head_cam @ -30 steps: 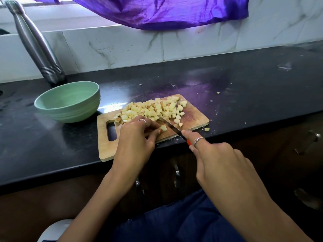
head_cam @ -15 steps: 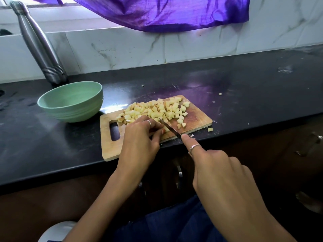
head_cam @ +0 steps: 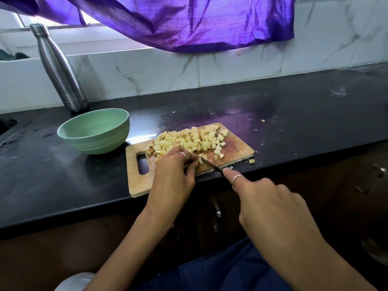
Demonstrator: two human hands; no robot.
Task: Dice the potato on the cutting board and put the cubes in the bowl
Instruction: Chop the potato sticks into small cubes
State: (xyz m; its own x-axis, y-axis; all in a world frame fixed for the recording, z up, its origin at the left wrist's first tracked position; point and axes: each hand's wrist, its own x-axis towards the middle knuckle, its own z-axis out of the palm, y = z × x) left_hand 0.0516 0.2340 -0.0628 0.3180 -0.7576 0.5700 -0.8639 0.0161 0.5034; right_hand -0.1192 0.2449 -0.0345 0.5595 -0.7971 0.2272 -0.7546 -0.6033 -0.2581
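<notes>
A wooden cutting board [head_cam: 237, 149] lies at the counter's front edge with a heap of potato cubes [head_cam: 189, 140] across its far half. My left hand [head_cam: 173, 175] rests on the board's near side, fingers curled over a small potato piece that is mostly hidden. My right hand [head_cam: 270, 208] grips a knife [head_cam: 211, 164]; its index finger lies along the spine and the blade tip sits against my left fingertips. The handle is hidden in my fist. An empty green bowl [head_cam: 94, 133] stands left of the board.
A steel bottle [head_cam: 59, 70] leans against the wall behind the bowl. Stray potato cubes lie on the black counter [head_cam: 315, 122], one [head_cam: 251, 161] by the board's front right corner. A purple cloth [head_cam: 178, 24] hangs above. Cabinet handles [head_cam: 375, 175] sit below the counter.
The knife has stayed at the small piece under my left fingers with slight cutting motion. The camera has shifted a little, moving everything right in view.
</notes>
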